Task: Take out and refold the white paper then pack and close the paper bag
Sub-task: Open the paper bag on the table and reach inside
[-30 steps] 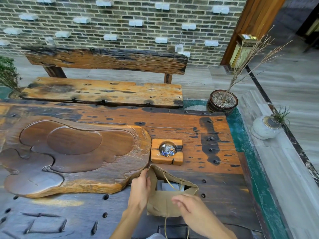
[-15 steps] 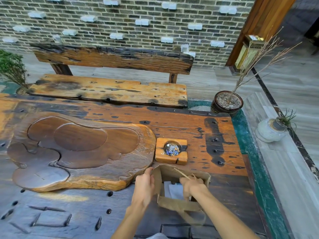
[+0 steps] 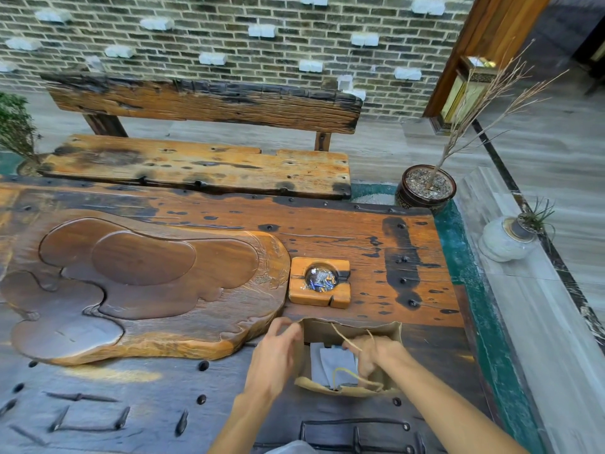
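A brown paper bag (image 3: 386, 329) stands open on the wooden table near its front edge, its twine handles hanging loose. Folded white paper (image 3: 334, 363) lies inside it. My left hand (image 3: 273, 358) holds the bag's left wall, fingers curled over the rim. My right hand (image 3: 373, 353) reaches down into the bag's mouth, its fingers against the right part of the white paper; whether it grips the paper is hidden.
A square wooden ashtray (image 3: 319, 286) sits just behind the bag. A large carved wooden tea tray (image 3: 147, 290) fills the table's left. Beyond the table stand a bench (image 3: 203, 168), a potted dry branch (image 3: 425, 188) and a white vase (image 3: 504, 239).
My right hand has moved from outside the bag's front, over the rim and down inside onto the white paper. The bag's mouth is now wider. My left hand stays on the left wall.
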A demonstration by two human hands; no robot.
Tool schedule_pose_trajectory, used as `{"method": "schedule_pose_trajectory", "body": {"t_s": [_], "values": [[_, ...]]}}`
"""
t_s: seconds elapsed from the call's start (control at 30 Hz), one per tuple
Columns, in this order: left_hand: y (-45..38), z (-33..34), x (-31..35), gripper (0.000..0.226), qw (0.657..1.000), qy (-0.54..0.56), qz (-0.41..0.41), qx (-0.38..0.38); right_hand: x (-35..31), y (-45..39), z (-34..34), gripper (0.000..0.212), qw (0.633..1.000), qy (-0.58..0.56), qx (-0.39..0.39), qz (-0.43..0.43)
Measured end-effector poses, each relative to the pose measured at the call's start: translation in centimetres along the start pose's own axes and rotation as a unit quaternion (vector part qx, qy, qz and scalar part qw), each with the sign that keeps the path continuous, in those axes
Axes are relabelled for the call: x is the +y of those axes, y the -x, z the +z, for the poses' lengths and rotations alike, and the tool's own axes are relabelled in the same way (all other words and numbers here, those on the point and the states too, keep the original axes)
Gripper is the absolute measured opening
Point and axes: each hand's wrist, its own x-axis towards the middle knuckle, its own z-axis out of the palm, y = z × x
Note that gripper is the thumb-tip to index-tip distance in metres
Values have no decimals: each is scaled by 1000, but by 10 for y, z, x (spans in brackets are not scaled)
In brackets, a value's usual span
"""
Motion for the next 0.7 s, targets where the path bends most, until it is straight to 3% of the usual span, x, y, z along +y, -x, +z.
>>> {"method": "schedule_pose_trajectory", "body": {"t_s": [0.1,0.2,0.3,0.43,0.6,0.7], "values": [[-3,-1,1,30,998,-56,-25,-27,2,-2,0,82,1000,17,0,-25],[-7,-2,16,24,991,-103,-64,-52,7,-7,3,58,999,22,19,-36],[-11,-2,29,21,987,-118,-92,-55,12,-11,7,52,999,9,38,-37],[-16,-1,35,41,988,-114,-86,-53,14,-14,7,79,999,-26,16,-24],[-21,-4,33,45,990,-111,-75,-48,17,-23,11,127,999,-41,-21,-1],[-21,-7,31,49,989,-119,-74,-50,19,-32,13,128,999,-28,-21,-7]]}}
